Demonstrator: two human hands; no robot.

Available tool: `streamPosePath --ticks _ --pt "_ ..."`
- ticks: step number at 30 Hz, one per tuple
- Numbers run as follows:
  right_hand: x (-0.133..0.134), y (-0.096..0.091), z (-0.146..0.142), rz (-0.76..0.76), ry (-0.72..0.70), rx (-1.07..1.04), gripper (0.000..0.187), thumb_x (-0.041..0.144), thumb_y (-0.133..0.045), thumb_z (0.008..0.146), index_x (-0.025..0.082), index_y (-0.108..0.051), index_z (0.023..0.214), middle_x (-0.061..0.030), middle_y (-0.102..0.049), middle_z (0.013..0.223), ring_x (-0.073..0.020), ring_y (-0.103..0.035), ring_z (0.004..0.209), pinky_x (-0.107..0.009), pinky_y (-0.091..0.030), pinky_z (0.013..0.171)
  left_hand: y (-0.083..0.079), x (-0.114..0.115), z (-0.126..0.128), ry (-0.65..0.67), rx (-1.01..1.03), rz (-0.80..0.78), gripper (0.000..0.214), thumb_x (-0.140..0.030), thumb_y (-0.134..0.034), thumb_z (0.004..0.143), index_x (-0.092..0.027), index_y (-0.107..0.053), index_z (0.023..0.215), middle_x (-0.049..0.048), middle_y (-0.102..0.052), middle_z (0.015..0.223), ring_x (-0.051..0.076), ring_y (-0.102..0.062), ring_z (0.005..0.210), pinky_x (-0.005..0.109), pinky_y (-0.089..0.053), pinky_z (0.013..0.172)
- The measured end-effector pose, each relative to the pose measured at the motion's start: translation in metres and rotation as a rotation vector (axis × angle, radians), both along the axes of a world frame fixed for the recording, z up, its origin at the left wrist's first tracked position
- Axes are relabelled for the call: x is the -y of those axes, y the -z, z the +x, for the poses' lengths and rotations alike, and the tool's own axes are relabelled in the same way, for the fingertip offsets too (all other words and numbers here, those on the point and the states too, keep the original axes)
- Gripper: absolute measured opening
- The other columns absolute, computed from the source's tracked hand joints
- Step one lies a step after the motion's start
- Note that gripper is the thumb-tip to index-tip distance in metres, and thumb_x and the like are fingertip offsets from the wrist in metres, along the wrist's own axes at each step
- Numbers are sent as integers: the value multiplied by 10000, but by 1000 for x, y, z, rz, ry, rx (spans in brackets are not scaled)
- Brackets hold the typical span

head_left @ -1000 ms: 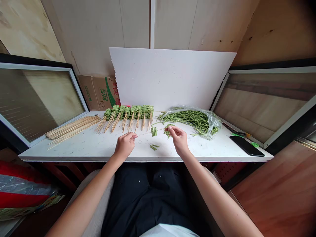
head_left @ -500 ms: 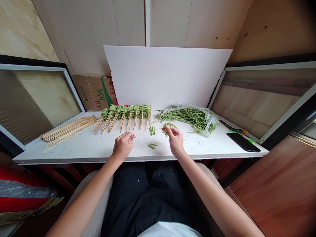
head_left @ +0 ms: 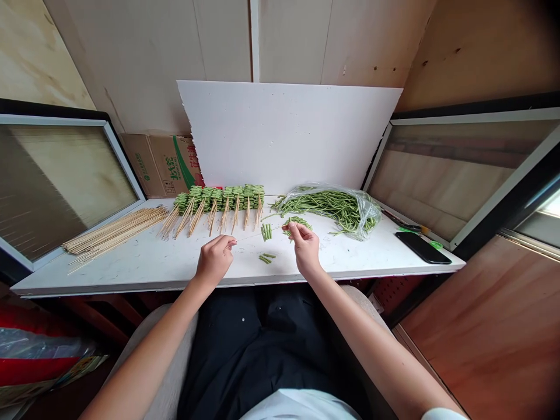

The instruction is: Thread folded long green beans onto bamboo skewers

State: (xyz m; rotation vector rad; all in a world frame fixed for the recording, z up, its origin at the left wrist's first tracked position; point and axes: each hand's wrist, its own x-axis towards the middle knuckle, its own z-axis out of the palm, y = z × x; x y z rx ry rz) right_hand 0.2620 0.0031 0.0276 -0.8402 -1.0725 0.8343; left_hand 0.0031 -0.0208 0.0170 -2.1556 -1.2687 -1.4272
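Note:
My left hand, fingers closed, grips one end of a thin bamboo skewer above the front of the table. Several short green bean pieces sit side by side along that skewer. At its other end, my right hand pinches the skewer's tip between thumb and fingers; whether a bean piece is also in the pinch is hidden. Just behind the right fingers lies a small pile of cut bean pieces, partly covered. A few loose bean pieces rest on the tabletop between my hands.
Finished bean skewers are stacked in a row at the back. Bare bamboo skewers lie at the left. A clear plastic bag of long green beans is at the back right, with a black phone near the white table's right end.
The whole view has shifted a little, so things appear slightly further left. Both hands keep their hold on the skewer, with hardly any movement.

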Motion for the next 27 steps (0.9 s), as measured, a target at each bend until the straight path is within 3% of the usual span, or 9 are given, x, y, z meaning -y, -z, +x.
streamPosePath --ticks 7,14,17,20,27 --pt "3 2 -3 30 4 13 354 563 -759 856 214 -783 909 -85 -804 952 -260 -715 969 -364 -529 814 -2 -3 -6 -19 -5 -34 372 57 -437 745 -181 -705 843 33 -769 824 189 -754 786 245 -554 690" --pt "6 -17 5 72 -18 52 361 565 -776 845 214 -765 926 -83 -797 931 -241 -718 907 -369 -536 840 -10 -4 -6 68 27 -127 303 9 -470 844 -178 -706 876 20 -720 731 176 -725 722 248 -548 689" --pt "6 -27 10 21 13 63 382 582 -780 827 207 -770 899 -88 -796 910 -249 -715 910 -371 -536 828 -14 -1 -1 88 51 -89 178 -113 -558 953 -178 -724 968 39 -756 821 180 -727 757 265 -562 720" --pt "5 -31 16 -40 50 63 397 587 -790 805 197 -778 881 -95 -799 905 -260 -711 935 -365 -531 809 -17 3 2 89 63 -9 84 -205 -655 969 -183 -731 996 54 -785 914 175 -729 766 272 -572 728" --pt "8 -32 14 11 -25 40 377 570 -802 820 213 -806 940 -103 -819 1056 -279 -726 1038 -385 -546 870 -11 1 -3 57 -6 119 216 -87 -549 981 -181 -737 930 46 -801 873 184 -765 798 277 -590 740"
